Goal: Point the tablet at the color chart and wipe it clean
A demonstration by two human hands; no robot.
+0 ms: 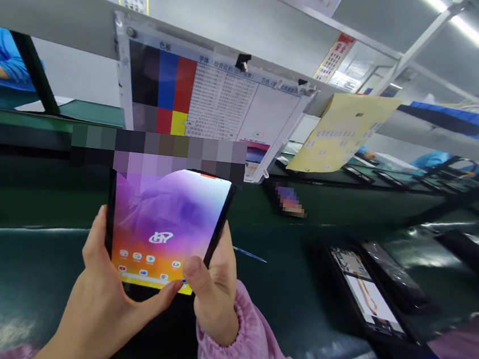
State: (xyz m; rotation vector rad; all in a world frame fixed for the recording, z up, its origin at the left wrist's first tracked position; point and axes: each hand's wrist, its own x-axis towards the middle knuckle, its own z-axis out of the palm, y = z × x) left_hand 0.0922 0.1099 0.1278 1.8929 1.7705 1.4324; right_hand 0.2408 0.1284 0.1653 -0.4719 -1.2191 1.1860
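Observation:
A tablet (145, 215) with a lit home screen stands tilted up between my hands, showing a purple-orange wallpaper, a white logo and rows of app icons. My left hand (103, 293) grips its left edge, the thumb reaching across the bottom to the lower right of the screen. On the right edge, my right hand (214, 294) is closed around the tablet, its thumb over the lower right corner near the left thumb. Pixelated blocks hide the tablet's top part. The fingers behind it are out of sight.
A clear-framed test chart (222, 103) with colour blocks and text hangs ahead, beside a yellow sheet (342, 133). A phone (289, 201) leans behind. On the green bench (279, 286) are a thin blue stick (251, 255) and an opened device (368, 296). Someone's blue sleeve (12, 61) shows far left.

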